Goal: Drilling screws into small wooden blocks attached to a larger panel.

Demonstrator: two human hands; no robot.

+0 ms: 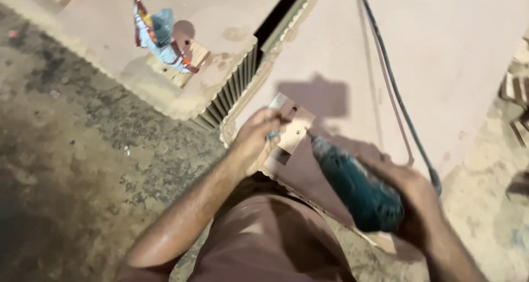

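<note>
My left hand [257,136] grips a small pale wooden block [290,124] with holes in it and holds it flat on the large pinkish board [441,50]. In my right hand [410,196] is a teal power drill [352,183], tilted with its bit pointing at the block's lower right edge. The drill's black cord [394,89] runs up and away across the board. A shadow falls on the board just behind the block.
A stack of fluted, wavy-edged boards [231,89] lies at the upper left, carrying a small wooden block [182,67] and a crumpled colourful plastic packet [160,36]. A dusty concrete floor [82,149] spreads at left. My knee in brown cloth [270,243] is below.
</note>
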